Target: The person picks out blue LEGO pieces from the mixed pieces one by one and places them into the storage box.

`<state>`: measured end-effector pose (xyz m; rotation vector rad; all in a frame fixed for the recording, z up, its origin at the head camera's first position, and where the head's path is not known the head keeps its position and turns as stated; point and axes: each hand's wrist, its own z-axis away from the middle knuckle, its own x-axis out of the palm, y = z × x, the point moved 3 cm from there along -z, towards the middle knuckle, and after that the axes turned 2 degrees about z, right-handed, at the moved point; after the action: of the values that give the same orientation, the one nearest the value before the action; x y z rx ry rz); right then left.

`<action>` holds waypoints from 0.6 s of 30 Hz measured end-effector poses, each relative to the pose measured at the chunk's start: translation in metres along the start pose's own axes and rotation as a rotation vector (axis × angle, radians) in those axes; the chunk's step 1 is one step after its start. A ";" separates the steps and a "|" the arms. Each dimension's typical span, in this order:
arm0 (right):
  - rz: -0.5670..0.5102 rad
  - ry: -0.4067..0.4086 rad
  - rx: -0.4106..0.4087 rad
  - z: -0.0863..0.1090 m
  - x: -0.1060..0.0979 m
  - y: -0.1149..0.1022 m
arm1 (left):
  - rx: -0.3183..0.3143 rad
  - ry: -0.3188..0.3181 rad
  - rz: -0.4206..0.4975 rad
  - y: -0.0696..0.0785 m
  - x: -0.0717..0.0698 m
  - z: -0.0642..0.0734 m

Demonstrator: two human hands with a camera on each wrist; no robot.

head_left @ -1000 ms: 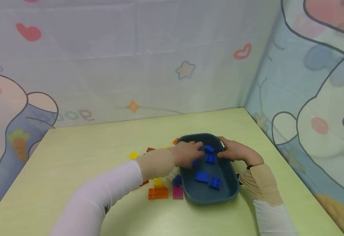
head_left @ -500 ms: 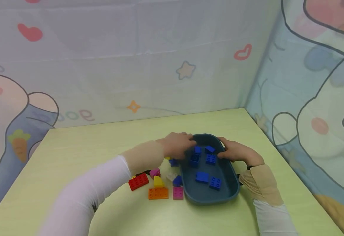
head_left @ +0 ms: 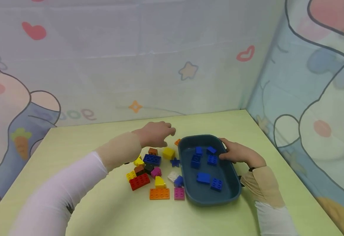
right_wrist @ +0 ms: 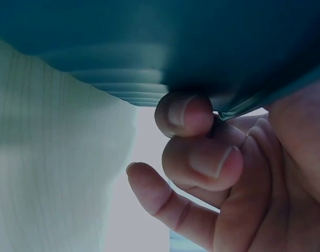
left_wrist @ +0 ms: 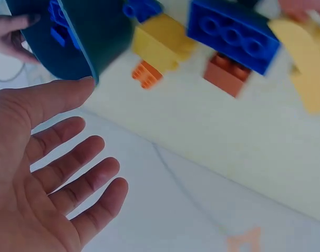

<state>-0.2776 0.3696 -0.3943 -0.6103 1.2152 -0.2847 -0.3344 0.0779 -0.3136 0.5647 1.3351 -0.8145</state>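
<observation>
My left hand [head_left: 155, 133] hovers above the far side of a pile of toy building bricks, fingers spread and holding nothing. Below it lie a blue brick [head_left: 152, 160], a small brown brick [head_left: 153, 151] and a yellow block [head_left: 168, 153]. A dark teal plastic bin [head_left: 210, 197] stands to the right, with several blue bricks [head_left: 203, 178] on its floor. My right hand [head_left: 239, 152] grips the bin's right rim, thumb over the edge; in the right wrist view its fingers [right_wrist: 204, 163] curl under the rim from outside.
Left of the bin lie a red brick [head_left: 139, 182], an orange brick [head_left: 159, 193], a pink brick [head_left: 179, 193], a blue piece [head_left: 179, 181] and a star-shaped blue piece [head_left: 175, 162]. A small orange brick [left_wrist: 146, 74] sits near the bin's far left corner. Printed cloth walls [head_left: 107, 82] border the table.
My left hand has drawn out from over the bin, leftward and away, to above the far side of the pile. The right hand keeps its grip on the rim.
</observation>
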 end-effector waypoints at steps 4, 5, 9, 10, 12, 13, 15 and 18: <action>-0.003 -0.002 0.001 0.001 -0.001 0.000 | -0.025 0.002 0.038 -0.016 -0.001 0.013; -0.004 -0.002 0.004 0.002 -0.001 0.000 | -0.031 -0.001 0.049 -0.019 0.000 0.015; -0.004 0.005 0.007 0.004 -0.003 0.003 | -0.052 -0.018 0.078 -0.028 0.005 0.021; -0.004 0.007 0.007 0.005 -0.003 0.004 | -0.057 -0.025 0.085 -0.029 0.007 0.022; -0.006 0.011 0.007 0.006 -0.003 0.005 | -0.065 -0.031 0.091 -0.031 0.010 0.023; -0.006 0.013 0.006 0.006 -0.004 0.006 | -0.069 -0.032 0.095 -0.031 0.012 0.023; -0.013 0.016 0.001 0.006 -0.004 0.007 | -0.078 -0.034 0.109 -0.032 0.015 0.024; -0.019 0.020 -0.006 0.005 -0.003 0.007 | -0.094 -0.039 0.139 -0.031 0.021 0.025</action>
<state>-0.2747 0.3786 -0.3951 -0.6260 1.2300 -0.3034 -0.3425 0.0364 -0.3270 0.5580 1.2765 -0.6429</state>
